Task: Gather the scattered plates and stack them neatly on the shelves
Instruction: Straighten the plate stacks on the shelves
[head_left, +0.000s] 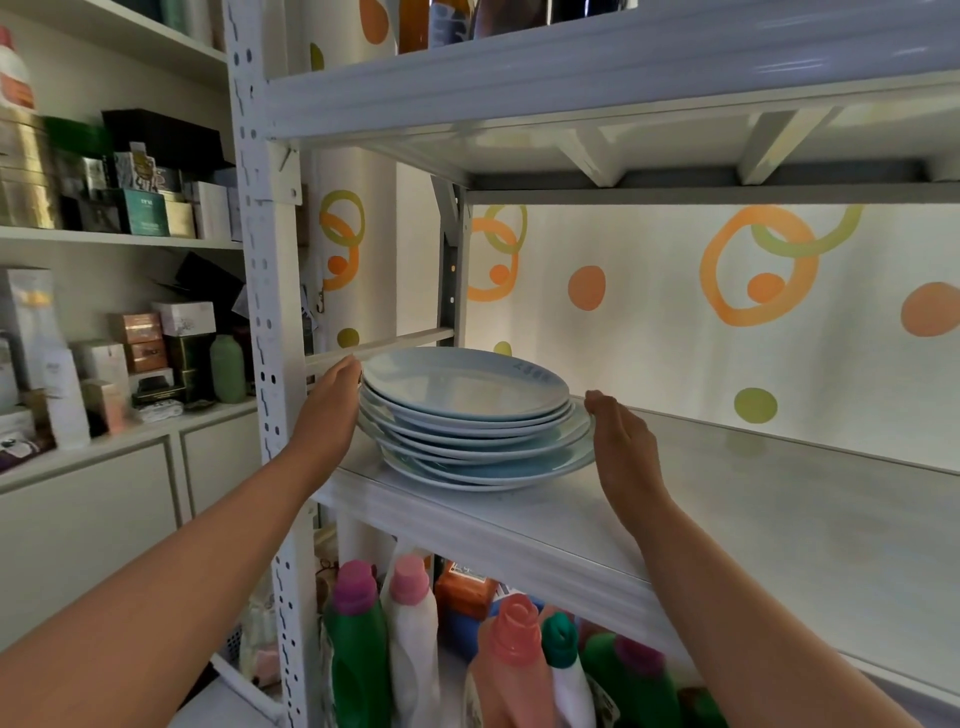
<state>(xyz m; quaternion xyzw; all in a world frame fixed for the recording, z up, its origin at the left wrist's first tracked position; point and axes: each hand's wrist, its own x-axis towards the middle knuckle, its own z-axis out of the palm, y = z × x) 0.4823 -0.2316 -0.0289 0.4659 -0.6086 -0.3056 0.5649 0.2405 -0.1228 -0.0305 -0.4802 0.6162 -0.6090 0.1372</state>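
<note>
1. Plate stack (470, 421): several pale blue plates piled one on another, standing at the left end of the shelf board. The pile is not flush. The upper plates sit a little left of the wider lower ones, whose rims jut out to the right.
2. Shelf board (753, 519): white, directly under the plate stack and running off to its right.
3. Left hand (332, 402): at the left side of the plate stack, fingers stretched out and laid against the rims of the upper plates. It is not curled round anything.
4. Right hand (626, 449): at the right side of the plate stack, held flat and upright with the fingers straight and together and the palm facing the pile. It lies at the rims of the lower plates and grips nothing. Whether it touches them cannot be told.
5. White upright (270, 332): a perforated metal post just left of the plate stack.
6. Patterned wall (675, 291): behind the plate stack, white with orange and green rings and dots.
7. Detergent bottles (415, 639): below the plate stack, on the lower level, with pink, purple and green caps.
8. Boxes (140, 202): well left of the plate stack, on a separate shelving unit.
</note>
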